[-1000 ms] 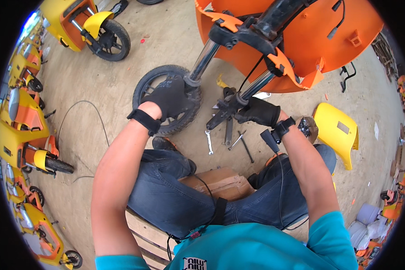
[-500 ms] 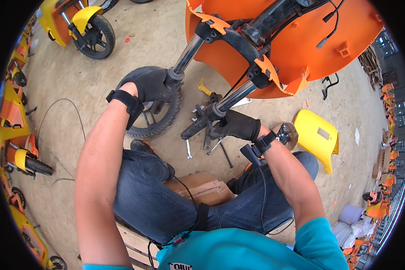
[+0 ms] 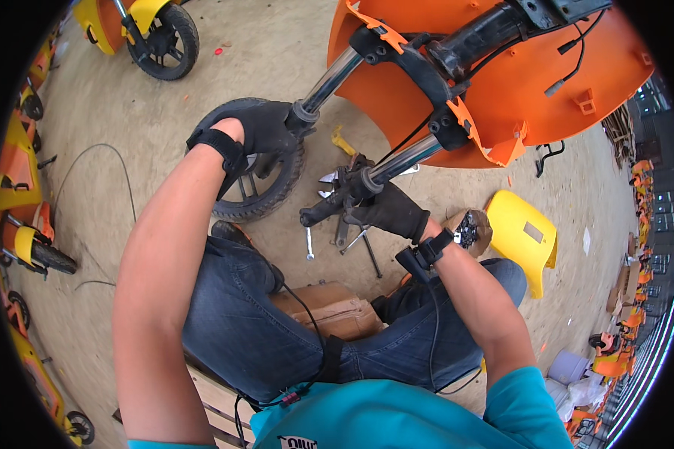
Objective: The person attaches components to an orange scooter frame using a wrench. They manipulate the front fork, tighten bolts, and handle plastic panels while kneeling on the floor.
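I sit facing an orange scooter front panel (image 3: 517,90) with a black fork crown and two chrome fork legs. My left hand (image 3: 266,131), in a black glove, grips the lower end of the left fork leg (image 3: 329,78) where it meets a black wheel (image 3: 258,194). My right hand (image 3: 386,209), also gloved, is closed around the black lower end of the right fork leg (image 3: 408,157). Both wrists carry black straps. A wrench (image 3: 308,243) and other hand tools (image 3: 363,239) lie on the ground below my right hand.
A loose yellow body panel (image 3: 520,236) lies on the concrete at right. Yellow and orange scooters (image 3: 153,26) stand at the top left and along the left edge. A brown cardboard box (image 3: 329,310) sits between my legs. A thin cable (image 3: 97,157) curls on the floor.
The view has shifted slightly; the fork and orange panel sit a little further right and up. Both hands keep their grips on the fork legs.
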Demonstrator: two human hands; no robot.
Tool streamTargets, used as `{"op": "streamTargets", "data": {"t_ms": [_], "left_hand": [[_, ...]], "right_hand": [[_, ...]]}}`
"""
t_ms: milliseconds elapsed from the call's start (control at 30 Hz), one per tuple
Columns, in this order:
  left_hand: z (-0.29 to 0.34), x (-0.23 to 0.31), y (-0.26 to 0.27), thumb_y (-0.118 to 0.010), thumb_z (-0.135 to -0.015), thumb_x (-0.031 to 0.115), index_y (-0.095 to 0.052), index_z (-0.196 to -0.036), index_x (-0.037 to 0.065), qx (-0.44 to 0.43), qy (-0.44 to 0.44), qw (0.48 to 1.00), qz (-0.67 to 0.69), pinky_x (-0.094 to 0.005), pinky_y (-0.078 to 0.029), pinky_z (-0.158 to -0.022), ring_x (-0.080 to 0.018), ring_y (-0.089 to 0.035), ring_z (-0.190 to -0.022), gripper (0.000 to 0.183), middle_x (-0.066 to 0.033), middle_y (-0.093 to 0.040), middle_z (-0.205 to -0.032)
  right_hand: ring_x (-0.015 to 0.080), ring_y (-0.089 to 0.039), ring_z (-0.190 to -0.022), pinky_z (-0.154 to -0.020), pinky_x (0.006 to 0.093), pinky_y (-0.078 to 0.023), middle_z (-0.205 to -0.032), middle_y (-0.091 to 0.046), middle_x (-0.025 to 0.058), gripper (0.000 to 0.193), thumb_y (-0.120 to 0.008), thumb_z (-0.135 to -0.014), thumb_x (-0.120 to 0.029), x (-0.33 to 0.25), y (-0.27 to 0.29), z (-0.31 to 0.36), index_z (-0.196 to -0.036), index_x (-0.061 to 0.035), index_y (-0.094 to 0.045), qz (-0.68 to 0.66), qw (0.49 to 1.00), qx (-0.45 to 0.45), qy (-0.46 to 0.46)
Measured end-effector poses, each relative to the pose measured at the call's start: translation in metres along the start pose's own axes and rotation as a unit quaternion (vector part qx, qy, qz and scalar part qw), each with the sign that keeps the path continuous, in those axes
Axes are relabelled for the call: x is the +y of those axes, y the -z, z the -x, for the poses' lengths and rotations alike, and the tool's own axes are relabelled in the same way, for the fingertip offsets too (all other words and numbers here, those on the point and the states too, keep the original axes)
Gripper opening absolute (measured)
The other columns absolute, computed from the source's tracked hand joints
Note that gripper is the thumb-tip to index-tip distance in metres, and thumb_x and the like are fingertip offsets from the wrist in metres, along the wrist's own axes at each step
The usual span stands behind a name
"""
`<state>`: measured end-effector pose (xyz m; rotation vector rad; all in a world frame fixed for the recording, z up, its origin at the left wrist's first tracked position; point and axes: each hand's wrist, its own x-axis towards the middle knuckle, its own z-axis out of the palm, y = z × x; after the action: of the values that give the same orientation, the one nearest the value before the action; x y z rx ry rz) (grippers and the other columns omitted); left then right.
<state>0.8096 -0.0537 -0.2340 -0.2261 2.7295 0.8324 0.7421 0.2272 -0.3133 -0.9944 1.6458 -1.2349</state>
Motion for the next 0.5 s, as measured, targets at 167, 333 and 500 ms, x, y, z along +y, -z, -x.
{"op": "streamTargets", "data": {"t_ms": [167,333,500], "left_hand": [[-0.001,-0.004,-0.001,-0.070,-0.064,0.023,-0.067,-0.098,0.007,-0.002,-0.009,1.000,-0.005,-0.0382,-0.050,-0.073,-0.0327,-0.064,-0.081,0.037,-0.0155,-0.068,-0.087],[0.000,0.006,0.004,-0.069,-0.064,0.022,-0.067,-0.097,0.006,-0.016,0.016,0.999,-0.029,-0.0374,-0.050,-0.073,-0.0301,-0.065,-0.081,0.037,-0.0147,-0.069,-0.087],[-0.003,-0.001,0.007,-0.072,-0.063,0.024,-0.067,-0.096,0.005,-0.045,-0.006,0.999,-0.026,-0.0369,-0.051,-0.073,-0.0277,-0.066,-0.081,0.038,-0.0132,-0.070,-0.088]], "right_hand": [[0.0168,-0.055,-0.100,-0.094,0.0323,-0.044,-0.103,-0.060,0.0053,0.049,-0.077,-0.077,-0.021,-0.005,-0.006,0.004,-0.117,-0.0050,-0.055,0.051,0.996,0.020,-0.073],[0.0170,-0.055,-0.099,-0.094,0.0332,-0.044,-0.101,-0.059,0.0060,0.053,-0.076,-0.079,-0.025,-0.011,-0.009,0.008,-0.122,-0.0048,-0.054,0.072,0.994,0.049,-0.072],[0.0152,-0.056,-0.099,-0.092,0.0333,-0.045,-0.104,-0.060,0.0058,0.050,-0.074,-0.082,-0.023,-0.004,-0.012,0.008,-0.124,-0.0046,-0.053,0.046,0.995,0.043,-0.082]]}}
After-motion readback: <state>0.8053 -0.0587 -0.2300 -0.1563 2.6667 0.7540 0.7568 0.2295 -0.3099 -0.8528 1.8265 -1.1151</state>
